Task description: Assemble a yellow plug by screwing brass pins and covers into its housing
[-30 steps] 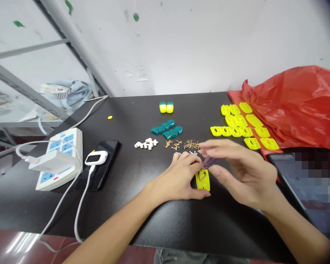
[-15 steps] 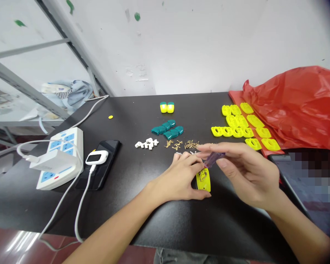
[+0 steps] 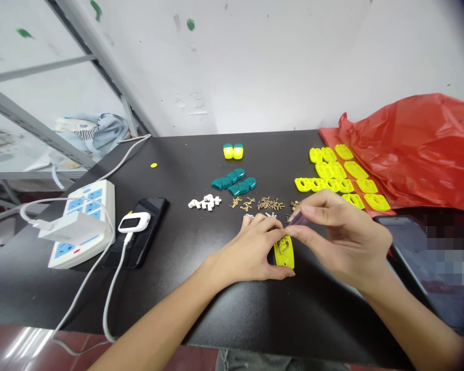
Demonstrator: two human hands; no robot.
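Note:
My left hand (image 3: 249,250) rests on the black table and grips a bright yellow plastic casing (image 3: 284,253), its fingertips around the casing's top and its thumb along the lower edge. Small metal parts sit inside the casing. My right hand (image 3: 342,232) pinches a small translucent purple piece (image 3: 298,219) between thumb and fingers, just above the casing. Most of that piece is hidden by my fingers. Brass pins (image 3: 270,204) and small white plastic pieces (image 3: 203,202) lie just beyond my hands, with teal plastic caps (image 3: 234,181) farther back.
Rows of yellow casings (image 3: 332,175) lie on a red sheet at the back right, beside a red plastic bag (image 3: 410,154). A power strip (image 3: 81,224), charger, and phone (image 3: 139,232) are at left. Another phone (image 3: 410,263) lies at right.
My right hand has moved down and left, bringing the purple piece closer to the yellow casing. More of the piece is now hidden by my fingers. My left hand has stayed in place.

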